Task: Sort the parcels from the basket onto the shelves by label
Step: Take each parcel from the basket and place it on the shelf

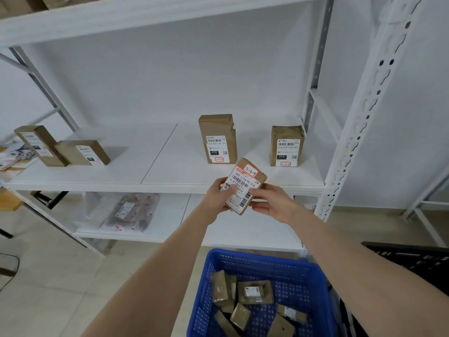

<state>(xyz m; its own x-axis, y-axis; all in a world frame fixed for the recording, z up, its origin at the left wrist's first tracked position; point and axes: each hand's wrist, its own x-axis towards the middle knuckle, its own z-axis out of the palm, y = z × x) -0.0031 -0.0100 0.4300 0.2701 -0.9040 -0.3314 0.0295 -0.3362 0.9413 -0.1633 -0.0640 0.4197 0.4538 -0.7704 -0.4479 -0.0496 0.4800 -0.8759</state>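
Note:
Both my hands hold a small brown parcel (245,183) in front of the middle shelf's (170,171) front edge. Its white label faces me, with a red-framed sticker reading 3-3-9. My left hand (220,194) grips its left side, thumb on the label. My right hand (272,203) holds its right and lower edge. Two upright brown boxes stand on the shelf behind: one (218,138) in the middle, one (287,146) to the right, each with a red-framed sticker. The blue basket (313,278) below holds several brown parcels.
Two more brown boxes (82,152) lie at the shelf's left end. A clear-bagged parcel (131,211) rests on the lower shelf. The white rack upright (359,113) rises on the right. A black crate (413,259) sits right of the basket.

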